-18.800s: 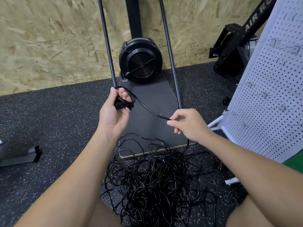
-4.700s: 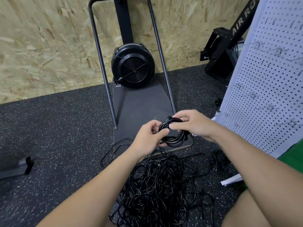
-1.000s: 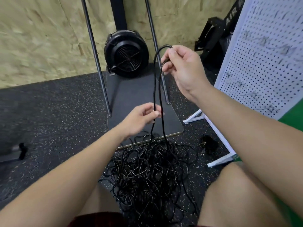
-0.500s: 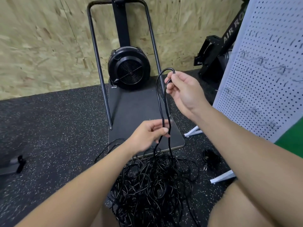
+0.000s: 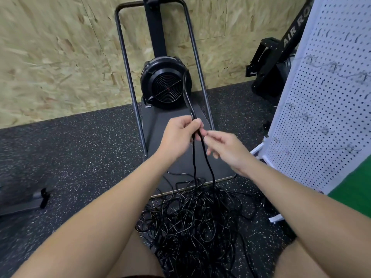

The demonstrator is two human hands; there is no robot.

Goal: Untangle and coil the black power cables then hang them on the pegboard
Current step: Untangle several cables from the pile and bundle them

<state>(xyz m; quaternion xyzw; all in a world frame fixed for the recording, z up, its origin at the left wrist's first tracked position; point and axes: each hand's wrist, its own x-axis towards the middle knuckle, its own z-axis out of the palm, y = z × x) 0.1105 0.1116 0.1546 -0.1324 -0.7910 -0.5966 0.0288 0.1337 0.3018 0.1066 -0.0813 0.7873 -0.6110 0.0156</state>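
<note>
A big tangle of black power cables [image 5: 196, 223] lies on the speckled floor between my knees. A doubled strand [image 5: 195, 157] rises from it, and its loop [image 5: 185, 91] stands up above my hands. My left hand [image 5: 178, 135] pinches both strands of this loop just below the bend. Touching the same strand a little lower and to the right is my right hand [image 5: 222, 147], fingers partly curled around it. The white pegboard [image 5: 325, 109] with wire hooks stands at the right. A small coiled cable [image 5: 265, 205] lies near its foot.
A black fan machine [image 5: 165, 85] on a dark base plate [image 5: 180, 157] with a metal frame stands straight ahead against the chipboard wall. A black exercise machine [image 5: 277, 55] is behind the pegboard. A grey bar [image 5: 24, 201] lies at the far left.
My right hand has come down from the top of the raised loop to the strand beside my left hand. My left hand has moved up and now holds the loop.
</note>
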